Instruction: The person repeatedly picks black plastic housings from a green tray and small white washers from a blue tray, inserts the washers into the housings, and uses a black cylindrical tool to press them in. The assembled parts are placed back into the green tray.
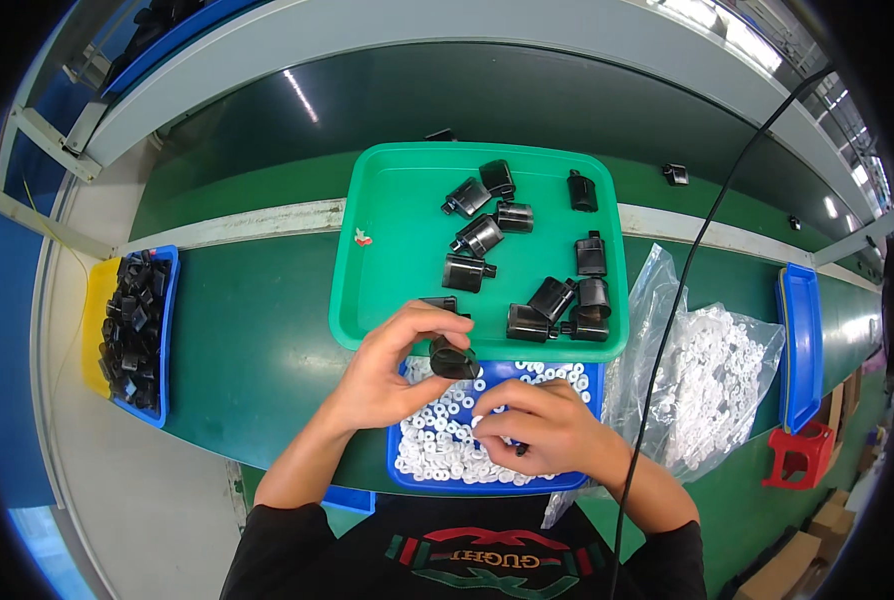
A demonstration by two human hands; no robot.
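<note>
My left hand [392, 375] is closed around a dark, glossy bottle-shaped piece [453, 360], held tilted over the near edge of the green tray [392, 270]. My right hand [552, 425] pinches a small white ring [477, 421] between thumb and finger, a short way from that piece. A small black bit [521, 450] shows by its curled lower fingers; I cannot tell whether it is gripped. Below both hands lies a blue tray [497, 489] with many loose white rings [447, 462]. Several similar black bottle-shaped pieces [479, 235] lie scattered in the green tray.
At the left, a blue-and-yellow bin [167, 340] is heaped with black pieces. A clear plastic bag of white rings [717, 385] lies right of the trays. Blue empty trays [802, 345] stand beyond it, above a red stool [799, 455]. A black cable [702, 235] hangs across the right side.
</note>
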